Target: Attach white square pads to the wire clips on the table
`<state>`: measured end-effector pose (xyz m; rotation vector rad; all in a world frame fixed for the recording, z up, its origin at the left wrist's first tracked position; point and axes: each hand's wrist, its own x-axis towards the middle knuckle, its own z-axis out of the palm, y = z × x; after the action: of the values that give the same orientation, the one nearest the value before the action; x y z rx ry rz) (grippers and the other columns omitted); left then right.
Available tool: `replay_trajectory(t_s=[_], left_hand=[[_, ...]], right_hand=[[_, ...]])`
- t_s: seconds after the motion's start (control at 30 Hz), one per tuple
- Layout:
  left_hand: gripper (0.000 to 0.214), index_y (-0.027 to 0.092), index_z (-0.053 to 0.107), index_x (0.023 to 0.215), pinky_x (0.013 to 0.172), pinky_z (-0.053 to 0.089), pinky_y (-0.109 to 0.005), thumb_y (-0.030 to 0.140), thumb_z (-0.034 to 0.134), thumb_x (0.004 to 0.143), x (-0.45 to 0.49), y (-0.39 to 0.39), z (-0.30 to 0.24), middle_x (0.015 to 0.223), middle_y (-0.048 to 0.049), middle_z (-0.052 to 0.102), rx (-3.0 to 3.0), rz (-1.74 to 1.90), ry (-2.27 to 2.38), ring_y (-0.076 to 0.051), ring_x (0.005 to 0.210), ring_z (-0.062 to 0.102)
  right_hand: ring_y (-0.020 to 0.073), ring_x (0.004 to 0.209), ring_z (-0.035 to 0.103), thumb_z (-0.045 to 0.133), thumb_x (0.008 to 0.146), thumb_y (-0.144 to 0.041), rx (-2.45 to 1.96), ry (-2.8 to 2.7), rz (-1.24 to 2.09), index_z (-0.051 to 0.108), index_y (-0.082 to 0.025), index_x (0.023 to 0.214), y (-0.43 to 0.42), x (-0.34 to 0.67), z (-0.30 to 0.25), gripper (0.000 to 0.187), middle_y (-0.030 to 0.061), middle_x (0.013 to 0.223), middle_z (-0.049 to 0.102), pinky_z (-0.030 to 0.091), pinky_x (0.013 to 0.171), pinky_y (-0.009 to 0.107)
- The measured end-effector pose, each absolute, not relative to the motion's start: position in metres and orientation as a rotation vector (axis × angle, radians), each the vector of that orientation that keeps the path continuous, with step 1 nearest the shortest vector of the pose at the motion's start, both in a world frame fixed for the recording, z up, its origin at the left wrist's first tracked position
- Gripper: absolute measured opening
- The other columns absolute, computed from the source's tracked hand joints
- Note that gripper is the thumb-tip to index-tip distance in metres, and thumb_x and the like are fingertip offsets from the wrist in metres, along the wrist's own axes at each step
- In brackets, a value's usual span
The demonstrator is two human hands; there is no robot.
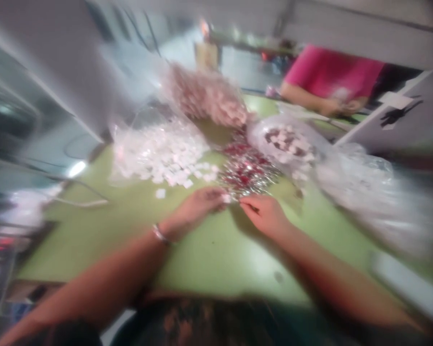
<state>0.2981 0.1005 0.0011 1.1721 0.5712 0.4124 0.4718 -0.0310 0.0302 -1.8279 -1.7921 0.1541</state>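
Over the green table, my left hand pinches a small white square piece between its fingertips. My right hand is just to the right, thumb and fingers pressed together; blur hides what they hold, if anything. Right behind both hands lies a pile of red and silver shiny pieces, too smeared to name. A clear plastic bag at the left spills many white squares onto the table, and one loose square sits apart in front of them.
Behind stands a bundle of pinkish pieces in clear plastic. To its right is an open bag with whitish and brown bits. Crumpled plastic sheeting covers the right side. Across the table a person in a pink shirt works with both hands.
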Motion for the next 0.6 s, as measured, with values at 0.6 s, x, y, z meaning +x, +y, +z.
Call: replay_trajectory(t_s=[0.6], left_hand=[[0.023,0.018,0.068,0.092,0.053,0.050,-0.029,0.036,0.071,0.077,0.291,0.090,-0.007,0.067,-0.0052,0.071,1.527,0.214,0.615,-0.016,0.055,0.063]], right_hand=[[0.0131,0.056,0.043,0.044,0.090,-0.016,-1.887,-2.168,-0.093,0.061,-0.017,0.075,-0.039,0.461,0.017,0.022,0.0018,0.064,0.059,0.025,0.055,0.028]])
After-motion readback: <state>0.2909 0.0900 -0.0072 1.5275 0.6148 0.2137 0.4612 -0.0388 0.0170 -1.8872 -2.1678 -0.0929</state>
